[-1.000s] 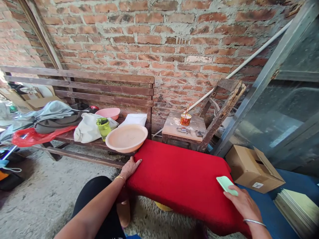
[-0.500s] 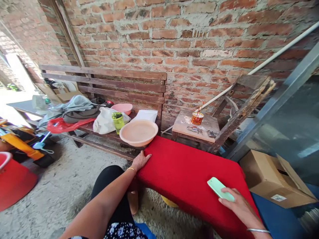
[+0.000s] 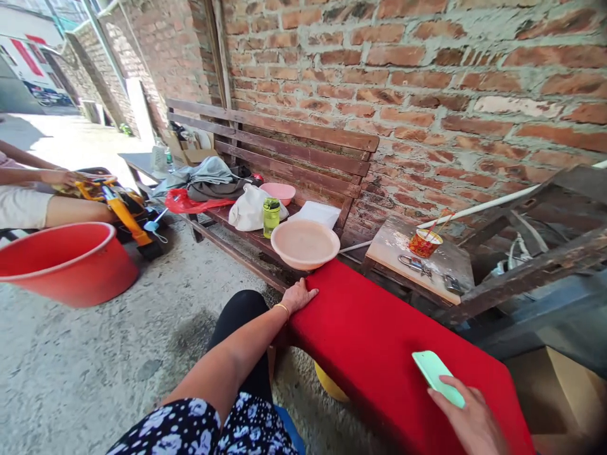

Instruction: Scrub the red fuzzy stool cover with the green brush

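My left hand (image 3: 296, 296) is at the near left corner of a red cloth (image 3: 370, 328) spread over a bench or table. Its thumb lies on top of the cloth, and the other fingers bend round the edge, partly hidden. Over the right part of the cloth, my right hand (image 3: 467, 411) grips a mint-green oblong block (image 3: 437, 376) with rounded corners, thumb on one side and fingers on the other. Its underside cannot be seen. Just beyond my left hand stands a wide pale basin (image 3: 306, 243).
A wooden bench (image 3: 237, 234) along the brick wall bears a green bottle (image 3: 271, 218), a white bag (image 3: 249, 208) and clothes. A small table (image 3: 393, 246) holds a paper cup (image 3: 425, 242) and padlocks. Left are a red tub (image 3: 71, 265) and another person's arm (image 3: 33, 174).
The view has swung left, bringing more of the red tub and the other person into sight. My right hand still holds the green block over the cloth; my left stays at the corner.
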